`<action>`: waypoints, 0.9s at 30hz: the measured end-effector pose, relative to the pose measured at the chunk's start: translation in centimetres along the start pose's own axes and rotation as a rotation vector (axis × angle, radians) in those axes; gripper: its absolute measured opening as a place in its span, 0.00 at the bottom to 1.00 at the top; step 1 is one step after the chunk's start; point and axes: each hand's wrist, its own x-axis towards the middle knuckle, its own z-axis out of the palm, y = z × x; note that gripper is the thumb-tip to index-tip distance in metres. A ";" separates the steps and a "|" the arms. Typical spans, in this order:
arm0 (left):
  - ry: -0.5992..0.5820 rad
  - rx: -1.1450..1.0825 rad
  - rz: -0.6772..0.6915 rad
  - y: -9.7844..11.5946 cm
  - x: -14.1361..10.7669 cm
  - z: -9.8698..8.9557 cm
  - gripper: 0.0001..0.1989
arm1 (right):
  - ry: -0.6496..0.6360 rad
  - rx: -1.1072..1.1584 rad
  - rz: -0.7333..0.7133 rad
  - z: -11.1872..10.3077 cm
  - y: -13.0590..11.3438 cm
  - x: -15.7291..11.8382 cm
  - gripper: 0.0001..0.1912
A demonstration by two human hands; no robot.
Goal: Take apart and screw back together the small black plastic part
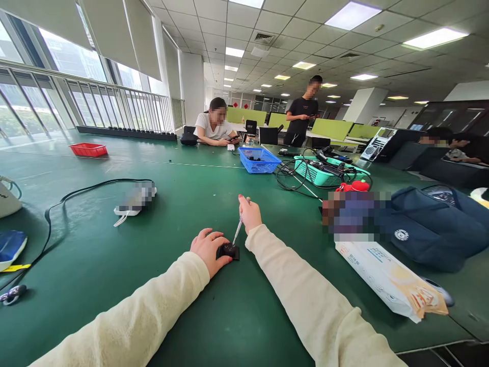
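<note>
A small black part (229, 250) lies on the green table in front of me. My left hand (209, 251) grips it from the left, fingers behind it and thumb at its near side. My right hand (249, 214) is closed around the top of a thin screwdriver (237, 230) with a clear shaft or handle. The tool slants down to the left, and its lower end meets the top of the black part. Fine detail of the black part is too small to tell.
A blue basket (260, 161) and a teal basket (323, 173) with cables stand beyond my hands. At right lie a wipes packet (385, 278) and a dark blue bag (439, 224). A cabled white device (137, 199) and red tray (88, 149) are left. Other people are farther back.
</note>
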 end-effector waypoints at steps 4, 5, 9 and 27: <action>0.003 0.006 -0.004 0.0 0.0 0.1 0.21 | 0.048 -0.032 0.042 -0.1 0.5 0.2 0.26; 0.005 0.007 -0.002 0.0 0.0 0.1 0.21 | 0.057 -0.042 0.041 -0.1 0.4 0.1 0.26; 0.001 0.001 0.006 -0.1 0.0 0.1 0.21 | 0.087 -0.083 0.019 -0.1 -0.2 0.0 0.26; 0.015 0.013 0.008 -0.2 0.1 0.2 0.21 | 0.080 -0.142 -0.006 0.3 0.6 0.0 0.25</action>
